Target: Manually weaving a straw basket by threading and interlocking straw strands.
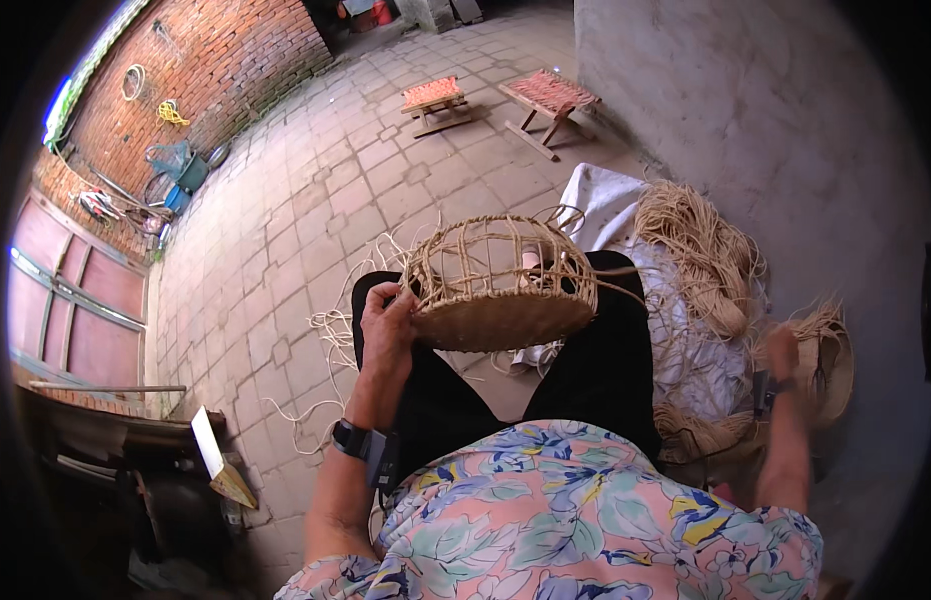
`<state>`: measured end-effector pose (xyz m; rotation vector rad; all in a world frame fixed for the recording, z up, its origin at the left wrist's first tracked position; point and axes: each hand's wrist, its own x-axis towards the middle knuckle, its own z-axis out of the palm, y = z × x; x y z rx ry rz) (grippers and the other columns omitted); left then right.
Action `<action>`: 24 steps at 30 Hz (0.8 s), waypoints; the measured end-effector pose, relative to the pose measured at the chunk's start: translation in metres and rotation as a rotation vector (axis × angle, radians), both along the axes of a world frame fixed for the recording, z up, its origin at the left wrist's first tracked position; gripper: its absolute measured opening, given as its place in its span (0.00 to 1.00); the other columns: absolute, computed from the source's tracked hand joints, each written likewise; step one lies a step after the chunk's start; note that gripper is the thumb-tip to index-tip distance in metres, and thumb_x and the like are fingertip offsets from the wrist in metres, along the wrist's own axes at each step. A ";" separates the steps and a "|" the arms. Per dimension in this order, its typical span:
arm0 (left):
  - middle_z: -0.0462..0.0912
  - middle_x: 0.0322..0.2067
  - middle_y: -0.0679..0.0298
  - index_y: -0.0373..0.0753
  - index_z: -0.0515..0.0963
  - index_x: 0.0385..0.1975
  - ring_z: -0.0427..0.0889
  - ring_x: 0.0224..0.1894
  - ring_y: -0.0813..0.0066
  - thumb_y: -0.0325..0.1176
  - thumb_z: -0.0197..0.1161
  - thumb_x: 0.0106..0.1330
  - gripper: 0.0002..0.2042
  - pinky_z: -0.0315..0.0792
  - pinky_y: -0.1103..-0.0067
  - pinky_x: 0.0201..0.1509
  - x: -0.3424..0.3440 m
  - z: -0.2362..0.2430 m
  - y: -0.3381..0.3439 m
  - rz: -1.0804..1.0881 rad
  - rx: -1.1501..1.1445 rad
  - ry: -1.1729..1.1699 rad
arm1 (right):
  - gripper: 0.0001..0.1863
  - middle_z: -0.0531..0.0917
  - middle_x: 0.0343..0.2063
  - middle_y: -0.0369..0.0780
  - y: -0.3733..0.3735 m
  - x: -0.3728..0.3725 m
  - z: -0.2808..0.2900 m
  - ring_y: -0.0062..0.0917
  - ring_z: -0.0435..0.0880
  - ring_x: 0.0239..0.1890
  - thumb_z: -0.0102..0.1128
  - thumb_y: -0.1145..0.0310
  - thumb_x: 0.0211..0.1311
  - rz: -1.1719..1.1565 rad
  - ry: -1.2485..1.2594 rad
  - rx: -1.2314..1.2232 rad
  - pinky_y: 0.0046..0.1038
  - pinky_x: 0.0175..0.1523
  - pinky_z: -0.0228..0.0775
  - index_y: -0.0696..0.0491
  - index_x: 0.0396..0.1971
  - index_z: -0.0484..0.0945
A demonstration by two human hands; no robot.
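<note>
On my black-trousered knees rests a half-woven cord basket, tilted with its flat, solid round base toward me and its open lattice side away. My left hand is closed on the basket's left edge, fingers curled over the cords. Far out to the right, my right hand is smeared by motion. It is beside a tan woven bag or basket with loose cord ends at its top; whether the fingers hold a strand cannot be made out. Something pale and pinkish shows through the lattice, mostly hidden.
A large heap of tan cord lies on a white cloth to my right, beside a grey wall. Loose strands trail over the paving at left. Two low stools with woven red seats stand ahead. Dark furniture is at lower left.
</note>
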<state>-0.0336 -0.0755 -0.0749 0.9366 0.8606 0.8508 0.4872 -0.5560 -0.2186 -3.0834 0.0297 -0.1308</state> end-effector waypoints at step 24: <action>0.75 0.27 0.75 0.45 0.73 0.38 0.67 0.23 0.90 0.28 0.65 0.61 0.09 0.58 0.91 0.23 -0.001 0.009 -0.014 -0.152 0.110 0.007 | 0.06 0.77 0.28 0.44 0.304 -0.277 0.219 0.37 0.78 0.28 0.59 0.74 0.54 1.518 -0.125 0.872 0.34 0.34 0.69 0.56 0.34 0.77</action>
